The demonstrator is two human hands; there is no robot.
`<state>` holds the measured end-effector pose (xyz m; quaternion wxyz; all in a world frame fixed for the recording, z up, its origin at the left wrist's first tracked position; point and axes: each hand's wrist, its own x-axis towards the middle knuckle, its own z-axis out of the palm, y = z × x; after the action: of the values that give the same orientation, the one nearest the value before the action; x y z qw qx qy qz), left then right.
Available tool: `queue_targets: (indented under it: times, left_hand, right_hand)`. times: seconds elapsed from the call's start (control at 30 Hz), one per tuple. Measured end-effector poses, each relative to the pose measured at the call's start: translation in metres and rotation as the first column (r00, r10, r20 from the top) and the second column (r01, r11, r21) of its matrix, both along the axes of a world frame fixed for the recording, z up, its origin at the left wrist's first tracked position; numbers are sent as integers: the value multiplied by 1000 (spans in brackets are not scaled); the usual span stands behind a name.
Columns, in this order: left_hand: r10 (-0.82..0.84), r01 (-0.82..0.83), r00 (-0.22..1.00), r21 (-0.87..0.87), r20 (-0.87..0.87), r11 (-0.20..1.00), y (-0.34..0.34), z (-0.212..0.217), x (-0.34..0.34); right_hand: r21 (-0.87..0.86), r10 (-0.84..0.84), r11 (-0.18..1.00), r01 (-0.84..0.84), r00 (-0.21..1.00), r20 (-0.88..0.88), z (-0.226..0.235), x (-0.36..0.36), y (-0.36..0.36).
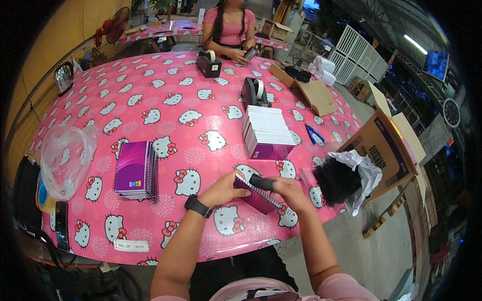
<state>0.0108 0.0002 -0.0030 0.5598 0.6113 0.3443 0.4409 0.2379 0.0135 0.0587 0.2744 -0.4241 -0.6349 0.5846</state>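
Notebook [258, 196]: largely covered by both hands; its cover design cannot be made out.
Black tool [262, 182]: partly wrapped by the right hand [290, 193]; its kind is unclear.
Left hand [224, 189]: fingertips hidden behind the notebook's edge.
Black coils [335, 179]: right of the hands, a dark mass, single pieces indistinguishable.
Surface [191, 95]: near edge below the hands hides the person's lap.
Phone [62, 226]: far left, screen unreadable.

Glossy plastic tablecloth [165, 75], glossy purple notebook covers [131, 165], matt cardboard box [377, 150]
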Motion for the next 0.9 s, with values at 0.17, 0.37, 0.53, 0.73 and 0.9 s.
queue_targets:
  times: [0.17,0.37,0.53,0.73,0.9]
  left_hand:
    - [10,-9,1000,31,-26,999,4,3,-5]
    - [25,-25,995,9,-94,1000,1,-7,-6]
    - [132,-103,980,189,-150,977,-7,19,3]
    - [212,-168,969,297,-125,940,-17,30,10]
    - [200,-157,973,300,-119,941,-20,40,14]
  right_hand:
    - [239,-99,968,81,993,61,-16,-9,3]
    - [577,-306,812,94,909,282,-19,-7,-1]
    - [853,-616,516,-77,658,433,-6,17,-1]
    - [649,-126,761,14,984,126,19,-54,-31]
    - [611,-202,784,108,976,86,9,-54,-27]
